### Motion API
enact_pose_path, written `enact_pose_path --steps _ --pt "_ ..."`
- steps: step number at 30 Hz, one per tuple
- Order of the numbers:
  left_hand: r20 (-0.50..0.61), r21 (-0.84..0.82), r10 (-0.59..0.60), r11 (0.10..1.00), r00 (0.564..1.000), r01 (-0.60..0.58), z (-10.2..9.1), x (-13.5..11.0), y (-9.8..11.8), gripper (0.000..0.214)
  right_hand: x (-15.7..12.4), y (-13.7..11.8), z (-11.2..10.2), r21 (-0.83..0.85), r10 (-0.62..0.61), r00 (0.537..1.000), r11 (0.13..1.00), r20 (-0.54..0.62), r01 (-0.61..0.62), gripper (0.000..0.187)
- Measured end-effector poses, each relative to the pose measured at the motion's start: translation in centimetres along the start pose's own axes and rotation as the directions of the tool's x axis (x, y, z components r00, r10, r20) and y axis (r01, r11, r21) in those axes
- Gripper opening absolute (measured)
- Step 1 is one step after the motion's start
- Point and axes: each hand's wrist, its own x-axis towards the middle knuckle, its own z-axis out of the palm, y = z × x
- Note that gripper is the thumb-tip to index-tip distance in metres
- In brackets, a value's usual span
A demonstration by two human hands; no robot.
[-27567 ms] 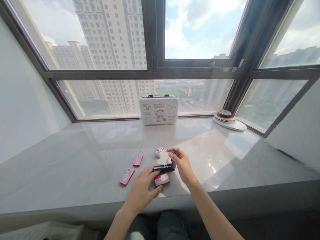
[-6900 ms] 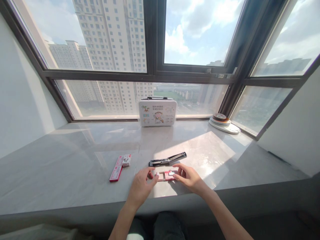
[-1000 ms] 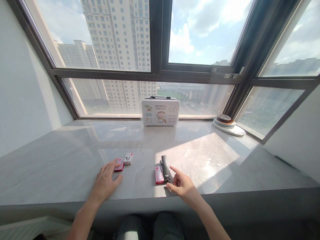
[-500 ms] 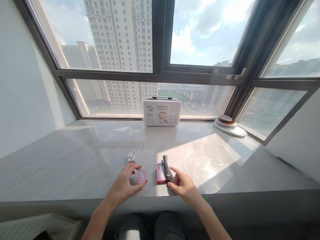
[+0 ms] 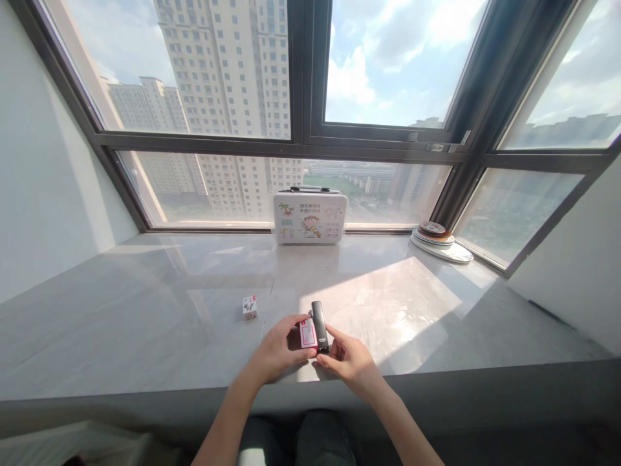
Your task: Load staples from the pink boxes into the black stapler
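My left hand (image 5: 280,348) grips a small white box with pink-red markings (image 5: 308,334) between thumb and fingers. This box sits directly against the left side of a black stapler (image 5: 319,327), which lies lengthwise, pointing away from me. My right hand (image 5: 353,359) holds the stapler near its close end, the index finger along its right side and the thumb at its bottom corner. A second pink-and-white box is hidden now, apparently beneath the held one. Farther left stands a little white box with a dark picture (image 5: 249,307), touched by neither hand.
A white case with cartoon prints (image 5: 310,219) stands upright against the window. Stacked round plates or discs (image 5: 439,241) rest in the right corner. The pale marble-like sill (image 5: 121,323) ends at a front edge just short of my knees.
My left hand has carried its pink-and-white box rightward, onto the spot of the other one beside the stapler. My right hand stays at the stapler. The view has shifted slightly.
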Motion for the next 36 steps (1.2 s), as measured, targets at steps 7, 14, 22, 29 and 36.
enact_pose_path --steps 7,14,22,29,36 --pt "0.009 -0.004 0.039 0.999 0.999 -0.039 0.4 0.2 0.1 0.077 0.0 0.0 0.2 -0.006 0.016 1.0 1.0 -0.006 -0.016 0.076" --pt "-0.523 0.165 -0.065 0.97 0.85 0.176 -4.0 -0.1 -2.5 0.041 0.6 -0.6 0.1 -0.056 0.088 0.99 0.994 -0.113 -0.095 0.101" --pt "-0.573 0.348 -0.254 0.785 0.779 0.512 -8.5 1.3 -6.9 0.044 1.2 -1.6 0.3 -0.139 0.098 0.992 0.984 -0.074 -0.108 0.113" --pt "-0.309 0.416 -0.156 0.865 0.938 0.281 -2.6 3.7 -4.6 0.05 2.2 -2.9 -0.3 -0.12 0.042 0.999 0.992 0.035 -0.037 0.061" --pt "-0.061 0.357 -0.14 0.922 0.988 0.152 -1.3 4.3 -2.7 0.058 2.6 -3.0 -0.2 -0.098 0.004 0.997 0.995 0.072 0.003 0.052"
